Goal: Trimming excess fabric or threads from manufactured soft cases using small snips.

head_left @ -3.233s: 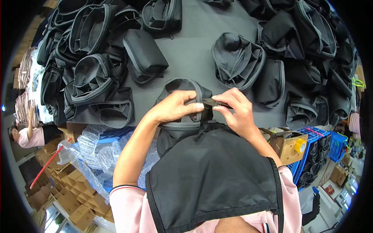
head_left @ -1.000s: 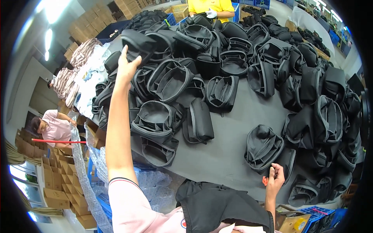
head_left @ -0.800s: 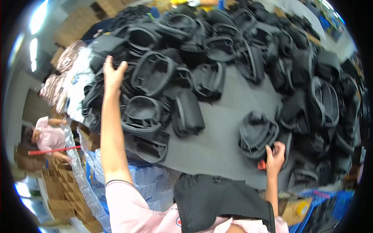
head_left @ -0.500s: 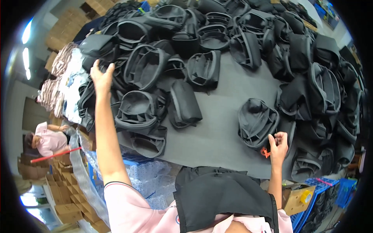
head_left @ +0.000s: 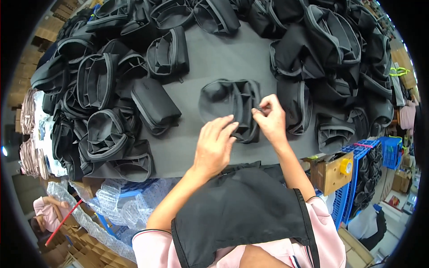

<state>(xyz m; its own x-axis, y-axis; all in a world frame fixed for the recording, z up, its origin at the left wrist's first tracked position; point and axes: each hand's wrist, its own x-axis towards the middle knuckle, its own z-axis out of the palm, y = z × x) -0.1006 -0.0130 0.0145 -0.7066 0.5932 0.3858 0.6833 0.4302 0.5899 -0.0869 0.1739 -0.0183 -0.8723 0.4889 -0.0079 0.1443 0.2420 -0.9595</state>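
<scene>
An unzipped black pouch (head_left: 217,103) with inner dividers lies in front of me on the dark table. My left hand (head_left: 213,145) is at its near left side, fingers stretched out and apart, the fingertips over the pouch's near part. At the pouch's right edge my right hand (head_left: 271,119) is closed in a pinch. Something small and dark shows at its fingertips; whether it is part of the pouch's edge I cannot tell. A closed black pouch (head_left: 155,105) lies to the left, and another black pouch (head_left: 296,107) stands just right of my right hand.
Many more black pouches are heaped along the left, back and right of the grey table (head_left: 219,53). Clear bubble wrap (head_left: 123,201) hangs at the front left. A wooden box (head_left: 330,175) and a blue crate (head_left: 342,201) are at the front right. A person in pink (head_left: 48,212) is at far left.
My left hand has come from the far left pile to the pouch in front of me. My view has shifted right. The orange item by my right hand no longer shows.
</scene>
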